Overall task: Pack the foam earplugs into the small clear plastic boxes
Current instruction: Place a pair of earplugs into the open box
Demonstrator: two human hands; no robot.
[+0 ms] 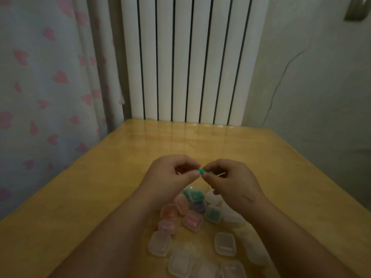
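Pinching small green foam earplug (201, 171) btwn left hand (170, 174) & right hand (232, 182), both clamped on it, above the pile. Step: prob rolling/squeezing plug. Next: needs an empty small clear plastic box (224, 243) opened.

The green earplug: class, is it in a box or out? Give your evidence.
Out: left hand and right hand pinch the green earplug in the air, apart from the small boxes.

A green foam earplug (201, 171) is pinched between the left hand (170, 173) and the right hand (230, 181) at mid-frame. Just below it cluster filled boxes (192, 220) showing pink, green and purple. Empty clear boxes (224, 243) lie scattered towards the bottom edge.
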